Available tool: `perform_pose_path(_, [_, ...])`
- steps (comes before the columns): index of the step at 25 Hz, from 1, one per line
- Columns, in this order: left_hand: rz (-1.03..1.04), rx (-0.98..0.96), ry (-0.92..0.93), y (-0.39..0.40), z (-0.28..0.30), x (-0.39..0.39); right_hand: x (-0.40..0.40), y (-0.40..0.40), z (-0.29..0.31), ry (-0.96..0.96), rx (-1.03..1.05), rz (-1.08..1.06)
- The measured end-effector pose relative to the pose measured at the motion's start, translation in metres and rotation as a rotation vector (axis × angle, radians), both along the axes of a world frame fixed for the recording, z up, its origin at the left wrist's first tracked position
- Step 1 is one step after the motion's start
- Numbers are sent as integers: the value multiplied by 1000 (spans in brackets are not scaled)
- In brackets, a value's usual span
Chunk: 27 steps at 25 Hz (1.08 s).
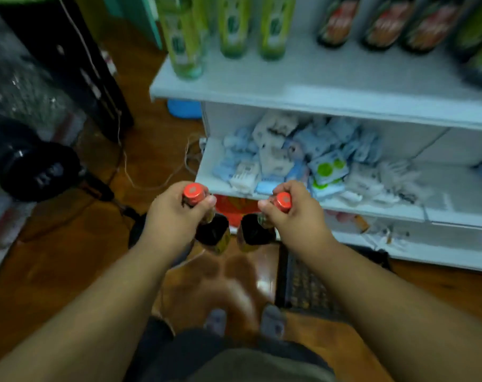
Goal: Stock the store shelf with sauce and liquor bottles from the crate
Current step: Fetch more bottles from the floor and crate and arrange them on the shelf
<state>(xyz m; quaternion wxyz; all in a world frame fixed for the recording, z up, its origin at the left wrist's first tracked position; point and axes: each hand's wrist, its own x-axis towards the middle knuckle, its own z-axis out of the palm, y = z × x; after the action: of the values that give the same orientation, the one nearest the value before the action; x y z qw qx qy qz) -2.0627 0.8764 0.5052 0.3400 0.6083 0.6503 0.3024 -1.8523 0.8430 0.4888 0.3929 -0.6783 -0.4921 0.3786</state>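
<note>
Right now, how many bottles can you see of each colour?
Dark bottles with red caps, one held in the left hand and one in the right hand: 2
Green bottles on the top shelf: 3
Dark bottles with red labels on the top shelf: 3
Total: 8; blurred ones at the right edge are not counted.
</note>
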Motion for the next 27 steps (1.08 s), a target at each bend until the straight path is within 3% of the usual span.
perform_pose_path(3, [-89,163,-235,5,69,22,8,-8,72,112,193,-247])
perform_pose_path(7, [-251,82,-672,5,128,69,31,-28,130,262,312,-513])
perform_pose_path(12, [-585,145,-624,-33,156,133,62,-88,172,259,441,-682])
perform_pose_path(21, [-713,142,-710,-129,179,302,218,-209,211,217,515,-854])
perform_pose_path(27, [-825,143,-707,-223,179,441,345,-307,219,133,487,-845])
